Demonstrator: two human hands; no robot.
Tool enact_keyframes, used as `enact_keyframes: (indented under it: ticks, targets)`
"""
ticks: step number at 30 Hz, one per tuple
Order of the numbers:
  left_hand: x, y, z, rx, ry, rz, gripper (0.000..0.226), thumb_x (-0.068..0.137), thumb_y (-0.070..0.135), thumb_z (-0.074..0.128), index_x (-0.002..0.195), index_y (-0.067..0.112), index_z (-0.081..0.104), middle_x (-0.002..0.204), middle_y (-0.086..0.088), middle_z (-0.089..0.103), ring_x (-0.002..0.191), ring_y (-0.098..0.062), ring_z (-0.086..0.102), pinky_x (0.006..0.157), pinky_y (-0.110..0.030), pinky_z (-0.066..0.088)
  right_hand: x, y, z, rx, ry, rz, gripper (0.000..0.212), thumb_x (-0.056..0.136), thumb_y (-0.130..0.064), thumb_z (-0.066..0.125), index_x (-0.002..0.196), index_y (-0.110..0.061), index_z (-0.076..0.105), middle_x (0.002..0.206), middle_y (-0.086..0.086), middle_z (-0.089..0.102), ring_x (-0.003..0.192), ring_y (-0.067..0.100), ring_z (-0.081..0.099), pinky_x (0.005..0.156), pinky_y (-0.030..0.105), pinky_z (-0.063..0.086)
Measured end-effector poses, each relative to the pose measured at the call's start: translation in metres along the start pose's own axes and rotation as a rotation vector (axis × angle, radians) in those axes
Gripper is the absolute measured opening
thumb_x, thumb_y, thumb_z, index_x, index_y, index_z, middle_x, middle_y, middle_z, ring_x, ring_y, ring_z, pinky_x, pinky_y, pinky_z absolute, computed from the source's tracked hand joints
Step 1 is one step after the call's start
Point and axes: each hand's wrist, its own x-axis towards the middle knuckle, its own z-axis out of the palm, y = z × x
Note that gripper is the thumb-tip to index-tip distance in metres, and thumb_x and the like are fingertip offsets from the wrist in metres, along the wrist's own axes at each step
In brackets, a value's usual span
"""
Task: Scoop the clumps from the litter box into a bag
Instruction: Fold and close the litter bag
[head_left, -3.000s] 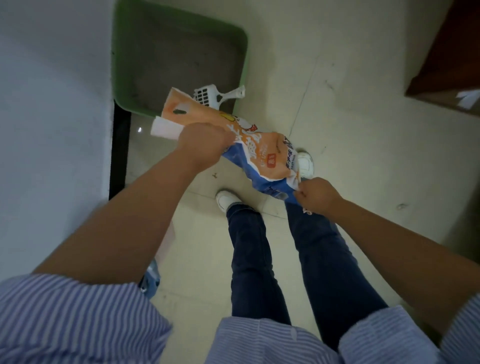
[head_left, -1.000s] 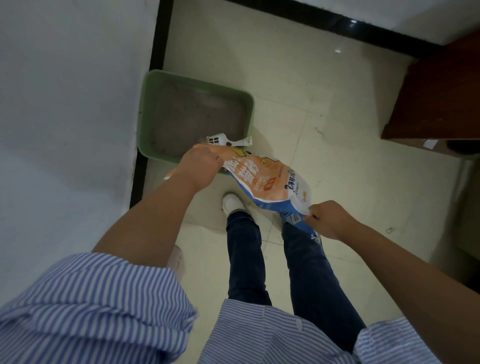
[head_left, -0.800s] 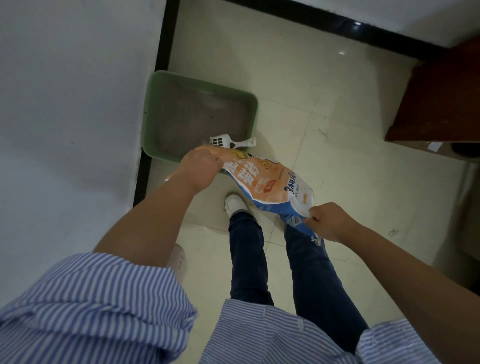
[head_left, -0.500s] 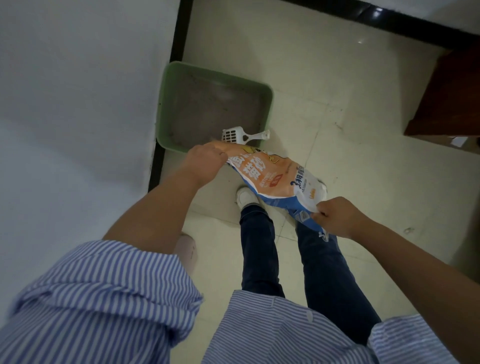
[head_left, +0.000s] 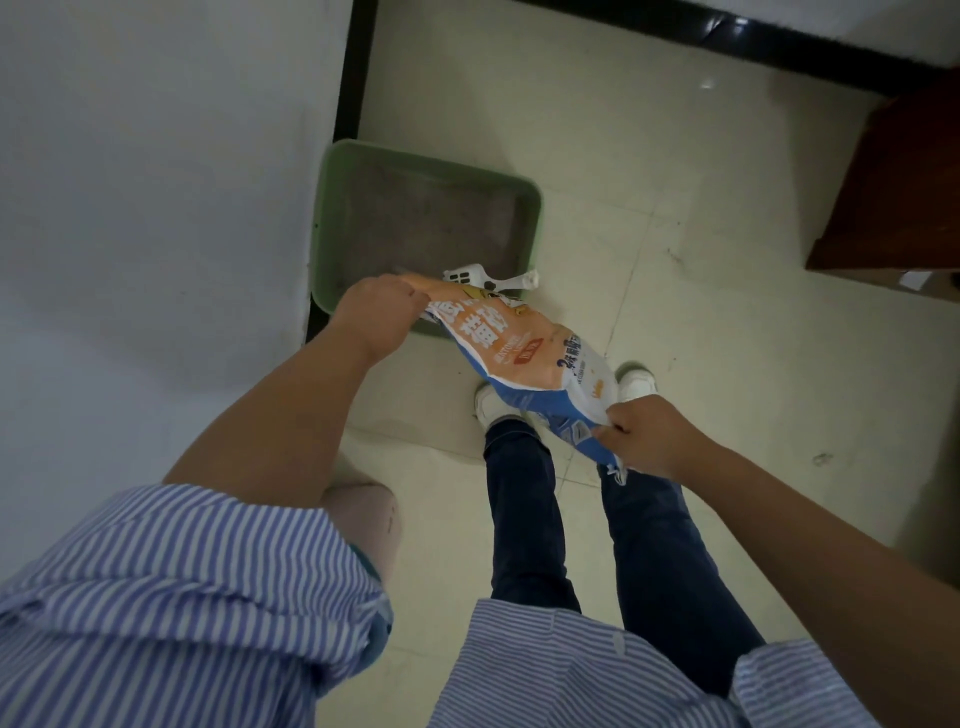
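Observation:
A green litter box (head_left: 535, 218) with grey litter stands on the floor against the wall. A white slotted scoop (head_left: 488, 278) lies at its near right corner, handle over the rim. I hold an orange, white and blue litter bag (head_left: 524, 353) tilted in the air in front of the box. My left hand (head_left: 376, 312) grips its upper end, close above the box's near rim. My right hand (head_left: 647, 436) pinches its lower blue end above my legs. The bag's mouth is hidden behind my left hand.
A white wall (head_left: 156, 182) with a black skirting (head_left: 348, 104) runs along the left. A dark brown cabinet (head_left: 893, 192) stands at the right. My white shoes (head_left: 491, 405) are on the pale tiled floor (head_left: 675, 156) just before the box.
The view has pulled back and shifted, so the box sits farther from me and more central. Both hands keep the same hold on the bag, which stays tilted before the box.

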Motion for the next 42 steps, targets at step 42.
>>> enact_keyframes:
  ticks: [42]
  targets:
    - [0.008, 0.103, -0.021, 0.097, -0.034, 0.154, 0.044, 0.098, 0.007, 0.034, 0.142, 0.008, 0.035, 0.139, -0.014, 0.043, 0.128, -0.028, 0.04, 0.099, -0.036, 0.04, -0.043, 0.096, 0.024, 0.008, 0.004, 0.107, 0.035, 0.098, -0.021, 0.037, 0.109, 0.007, 0.056, 0.116, 0.022, 0.06, 0.077, 0.017, 0.044, 0.045, 0.01, 0.025]
